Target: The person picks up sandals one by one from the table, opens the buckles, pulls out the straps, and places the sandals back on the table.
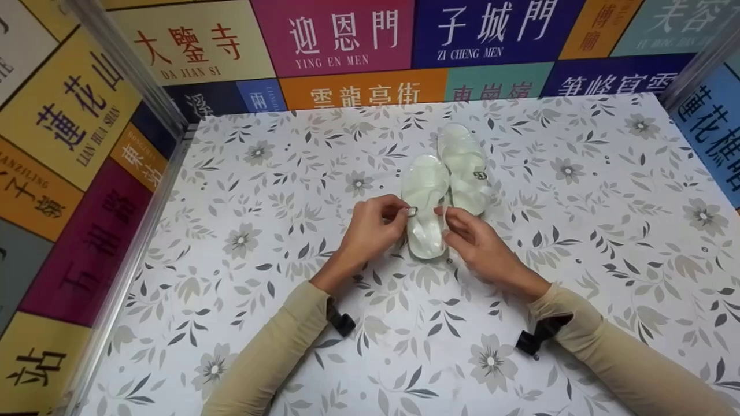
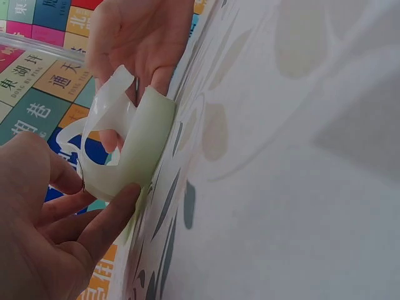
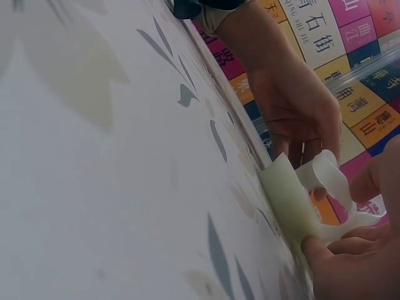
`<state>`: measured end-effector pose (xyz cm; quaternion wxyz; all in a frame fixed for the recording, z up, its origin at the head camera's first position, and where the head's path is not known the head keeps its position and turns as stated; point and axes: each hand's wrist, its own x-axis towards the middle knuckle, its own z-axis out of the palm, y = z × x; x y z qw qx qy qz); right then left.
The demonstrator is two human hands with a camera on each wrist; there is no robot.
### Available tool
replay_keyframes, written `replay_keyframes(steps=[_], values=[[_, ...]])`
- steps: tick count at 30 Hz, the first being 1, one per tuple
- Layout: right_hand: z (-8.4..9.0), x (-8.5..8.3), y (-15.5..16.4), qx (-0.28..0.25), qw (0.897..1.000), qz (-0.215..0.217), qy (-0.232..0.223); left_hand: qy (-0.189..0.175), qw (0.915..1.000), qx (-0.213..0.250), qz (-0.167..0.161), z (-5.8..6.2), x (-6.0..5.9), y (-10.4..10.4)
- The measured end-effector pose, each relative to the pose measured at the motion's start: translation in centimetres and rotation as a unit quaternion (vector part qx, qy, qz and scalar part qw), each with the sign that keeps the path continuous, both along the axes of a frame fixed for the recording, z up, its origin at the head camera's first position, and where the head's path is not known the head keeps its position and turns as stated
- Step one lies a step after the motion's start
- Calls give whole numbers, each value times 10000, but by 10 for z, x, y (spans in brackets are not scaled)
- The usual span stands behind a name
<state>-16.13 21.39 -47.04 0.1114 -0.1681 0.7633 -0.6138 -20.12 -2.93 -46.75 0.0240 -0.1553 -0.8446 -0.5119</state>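
Head view | both hands [image 1: 376, 225] [image 1: 474, 240] pinch near sandal's [image 1: 425, 202] straps, seemingly | tabletop [image 1: 578, 277] open around

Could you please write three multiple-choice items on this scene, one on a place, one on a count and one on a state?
1. Where does the near sandal lie?
A. on the floral table
B. on the wall
C. in a box

2. How many sandals are on the table?
A. one
B. two
C. four

3. What is the left hand doing?
A. lying flat and idle
B. pinching the metal buckle
C. gripping the far sandal

Answers: 1 A, its sole rests on the flowered surface; 2 B, a pale pair lies side by side; 3 B, its fingertips close on the buckle while the right hand holds the strap.
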Motion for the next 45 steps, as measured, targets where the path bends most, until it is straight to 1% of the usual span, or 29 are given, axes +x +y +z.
replay_keyframes(steps=[4, 9, 13, 15, 17, 18, 20, 21, 22, 24, 27, 29, 31, 34, 37, 39, 41, 45], values=[[-1, -2, -1, 77, 9999, -6, -67, -15, 10000, -53, 76, -1, -1, -1], [-1, -6, 0, 16, 9998, -75, -169, -102, 9999, -128, 25, 0, -3, -4], [5, -9, -3, -175, 9993, -258, -197, -83, 9997, -202, -68, 0, -8, -10], [11, -12, -5, -296, 9988, -386, -109, -188, 9997, -90, -152, -3, -13, -15], [18, -15, -7, -310, 9982, -510, 104, -538, 9977, 309, -262, -7, -17, -19], [21, -17, -8, -257, 9978, -548, 263, -738, 9953, 533, -319, -8, -19, -21], [27, -20, -11, -68, 9962, -588, 634, -1179, 9875, 970, -388, -11, -21, -24], [30, -22, -13, 90, 9946, -598, 839, -1345, 9832, 1156, -430, -11, -22, -25], [32, -24, -15, 272, 9923, -592, 1055, -1435, 9804, 1262, -474, -12, -23, -26], [36, -28, -20, 631, 9854, -540, 1484, -1421, 9801, 1257, -591, -12, -24, -27], [39, -35, -29, 965, 9749, -438, 1956, -1269, 9834, 1068, -738, -12, -26, -26], [39, -39, -36, 1097, 9694, -365, 2164, -1184, 9849, 955, -833, -11, -26, -26], [38, -43, -41, 1271, 9648, -339, 2277, -1208, 9842, 888, -937, -11, -27, -26], [33, -47, -45, 1590, 9596, -279, 2306, -1468, 9771, 970, -1199, -10, -28, -29], [26, -49, -43, 1812, 9583, -163, 2201, -1740, 9670, 1140, -1472, -11, -28, -35], [22, -50, -41, 1846, 9599, -107, 2106, -1728, 9642, 1172, -1636, -12, -29, -39], [20, -51, -38, 1867, 9621, -85, 1987, -1641, 9628, 1240, -1752, -14, -30, -42], [17, -52, -34, 1852, 9683, -75, 1676, -1367, 9651, 1330, -1797, -20, -31, -42]])
